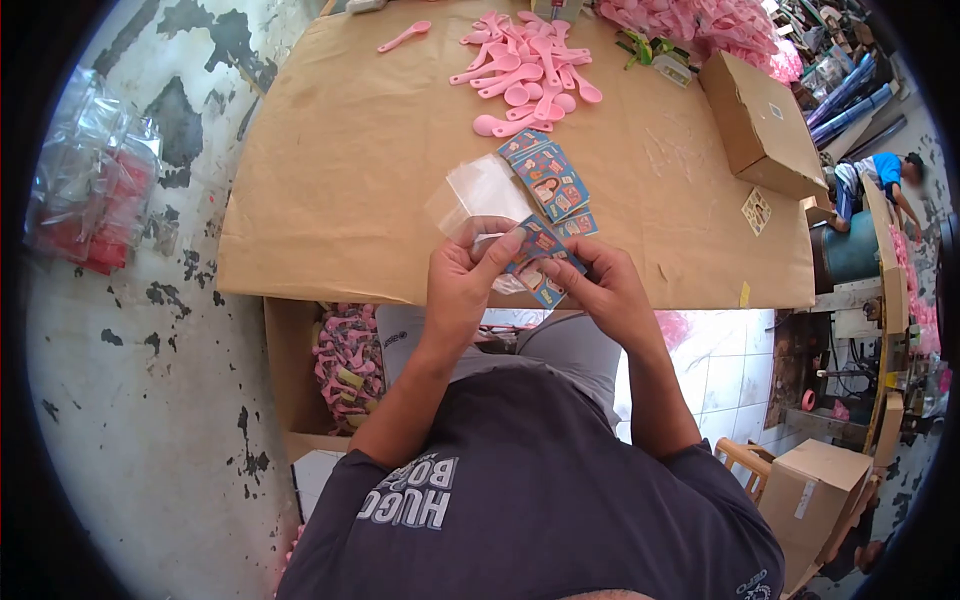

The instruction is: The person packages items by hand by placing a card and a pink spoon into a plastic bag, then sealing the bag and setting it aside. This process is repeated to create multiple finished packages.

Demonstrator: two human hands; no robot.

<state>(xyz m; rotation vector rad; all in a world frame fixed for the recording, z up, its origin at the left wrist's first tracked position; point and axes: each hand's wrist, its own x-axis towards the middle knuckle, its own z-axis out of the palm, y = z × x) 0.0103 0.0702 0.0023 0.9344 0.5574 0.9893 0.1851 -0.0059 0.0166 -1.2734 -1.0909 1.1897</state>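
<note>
A blue printed card is pinched between the thumbs and fingers of both my hands, just over the near edge of the table. My left hand grips its left side, and my right hand grips its right side. Clear plastic shows around the left fingers and below the card. Just beyond the hands lie a fanned stack of blue cards and a pile of clear plastic bags. Farther back on the table is a heap of pink spoons.
A single pink spoon lies at the back left of the brown-covered table. A cardboard box stands at the right. Below the table, another box holds packed pink spoons. A person bends over at far right.
</note>
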